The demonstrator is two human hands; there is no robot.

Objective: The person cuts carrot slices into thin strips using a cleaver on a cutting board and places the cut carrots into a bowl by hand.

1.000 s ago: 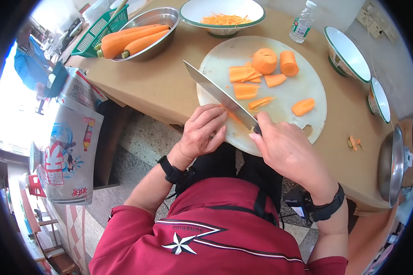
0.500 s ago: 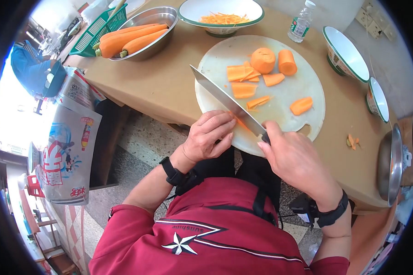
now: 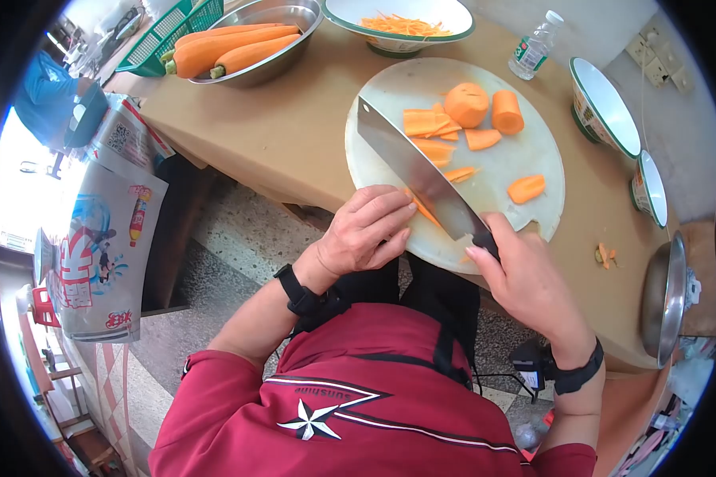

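Observation:
My right hand [image 3: 521, 266] is wrapped round the dark handle of a kitchen knife [image 3: 414, 163], whose broad blade slants across the round white cutting board [image 3: 542, 143]. My left hand [image 3: 366, 229] has its fingers curled at the board's near left edge, pressing on a thin carrot piece [image 3: 426, 211] beside the blade; most of that piece is hidden under the fingertips. Beyond the knife lie a thick carrot chunk [image 3: 466, 105], a shorter carrot cylinder [image 3: 507, 112] and several carrot slices [image 3: 429, 122]. One rounded carrot offcut [image 3: 527, 189] rests apart on the right.
Whole carrots [image 3: 235, 52] fill a steel bowl [image 3: 310, 32] at the back left, by a green basket [image 3: 155, 52]. Behind the board stand a bowl of shredded carrot [image 3: 406, 26] and a plastic bottle [image 3: 535, 49]. Two white bowls [image 3: 605, 103] and a steel basin [image 3: 674, 298] line the right.
The blade has shifted right, away from my left fingertips, and tilted so more of its face shows. My left hand stays at the board's edge. The whole view has shifted slightly.

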